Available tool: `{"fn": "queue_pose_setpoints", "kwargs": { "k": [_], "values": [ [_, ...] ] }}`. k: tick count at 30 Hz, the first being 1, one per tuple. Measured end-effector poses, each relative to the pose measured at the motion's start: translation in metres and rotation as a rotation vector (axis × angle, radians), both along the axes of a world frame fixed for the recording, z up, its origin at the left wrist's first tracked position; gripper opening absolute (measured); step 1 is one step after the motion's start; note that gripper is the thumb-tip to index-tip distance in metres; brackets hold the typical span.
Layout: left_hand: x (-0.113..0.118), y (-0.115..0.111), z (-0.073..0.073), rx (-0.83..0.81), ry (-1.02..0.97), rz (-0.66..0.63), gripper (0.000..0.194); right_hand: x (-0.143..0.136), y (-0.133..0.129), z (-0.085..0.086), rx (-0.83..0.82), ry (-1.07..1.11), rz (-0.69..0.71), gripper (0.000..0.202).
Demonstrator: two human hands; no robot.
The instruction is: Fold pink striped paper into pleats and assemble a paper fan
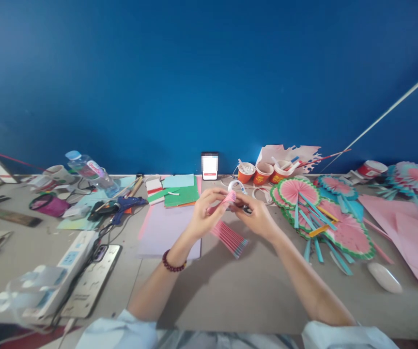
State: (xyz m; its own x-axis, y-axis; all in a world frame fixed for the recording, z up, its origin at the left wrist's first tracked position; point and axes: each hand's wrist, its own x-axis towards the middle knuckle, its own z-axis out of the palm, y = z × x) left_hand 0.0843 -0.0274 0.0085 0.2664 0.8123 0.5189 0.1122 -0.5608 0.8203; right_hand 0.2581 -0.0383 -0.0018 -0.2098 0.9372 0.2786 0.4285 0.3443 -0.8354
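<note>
A strip of pink pleated paper is raised between both hands above the table. My left hand pinches it from the left with thumb and fingers. The bent fingers of my right hand close on its right side. Below the hands, a fan-folded pink paper piece with teal ends spreads toward me; whether it joins the raised strip is hidden by the fingers. Just behind the fingertips a white ring-like thing shows, its kind unclear.
Finished paper fans with teal strips lie to the right, near pink sheets and a white mouse. Red paper cups stand behind. Leftward are a lilac sheet, blue glue gun, bottle, phone and power strip.
</note>
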Motion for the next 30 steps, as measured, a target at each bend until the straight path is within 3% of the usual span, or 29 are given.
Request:
{"fn": "queue_pose_setpoints", "kwargs": {
  "k": [8,12,17,24,30],
  "values": [
    [-0.005,0.006,-0.005,-0.217,-0.138,-0.115,0.020,0.001,0.003,-0.008,0.069,-0.017,-0.065,0.033],
    [-0.004,0.006,-0.002,-0.145,-0.166,-0.103,0.021,0.002,0.003,-0.009,0.070,-0.013,-0.067,0.034],
    [0.000,0.001,0.001,-0.077,-0.050,-0.093,0.015,0.002,0.002,-0.005,0.058,0.015,-0.051,0.034],
    [0.001,0.001,-0.007,0.114,0.088,-0.015,0.012,0.001,0.003,-0.005,0.050,0.055,-0.044,0.034],
    [-0.001,0.001,-0.005,0.075,0.088,-0.042,0.015,0.003,0.009,-0.014,0.068,0.047,-0.134,0.033]
  ]
}}
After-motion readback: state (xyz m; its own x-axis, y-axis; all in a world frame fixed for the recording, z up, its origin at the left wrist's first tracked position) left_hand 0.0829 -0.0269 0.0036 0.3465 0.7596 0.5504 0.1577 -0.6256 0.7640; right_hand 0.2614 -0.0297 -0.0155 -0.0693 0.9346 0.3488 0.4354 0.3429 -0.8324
